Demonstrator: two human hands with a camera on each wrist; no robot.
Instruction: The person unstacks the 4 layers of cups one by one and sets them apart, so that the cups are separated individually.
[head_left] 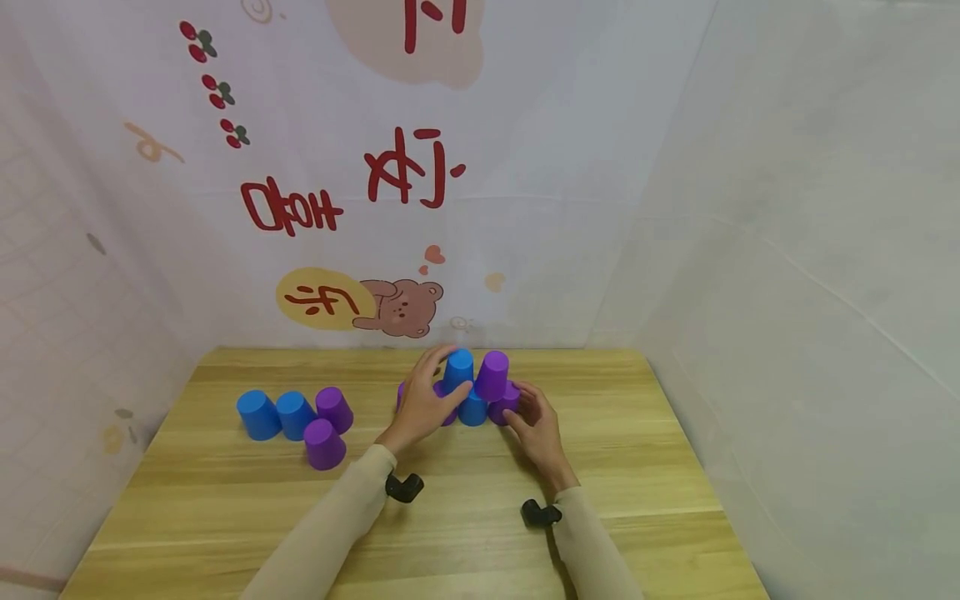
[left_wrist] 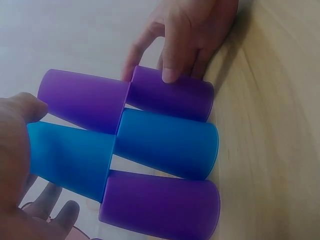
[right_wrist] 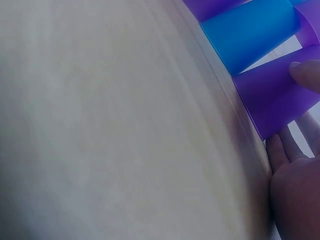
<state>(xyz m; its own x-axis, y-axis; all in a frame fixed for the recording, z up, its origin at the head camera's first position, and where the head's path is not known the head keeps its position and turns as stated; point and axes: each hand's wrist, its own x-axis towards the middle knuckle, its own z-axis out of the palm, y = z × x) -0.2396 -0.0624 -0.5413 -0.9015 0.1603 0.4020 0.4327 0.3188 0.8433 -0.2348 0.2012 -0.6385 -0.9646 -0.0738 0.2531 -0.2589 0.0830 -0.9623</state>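
Upside-down cups are stacked at the back of the table. My left hand holds the upper blue cup, its thumb in front and its fingers around the far side. Beside that cup stands an upper purple cup. With thumb and fingers on opposite sides, my right hand grips the lower purple cup at the row's right end. A lower blue cup and another lower purple cup continue the row leftward. One more purple cup is mostly hidden behind my left hand.
Left of the stack stand two blue cups, one outer and one inner, with a purple cup behind and another purple cup in front. A printed cloth hangs behind the wooden table.
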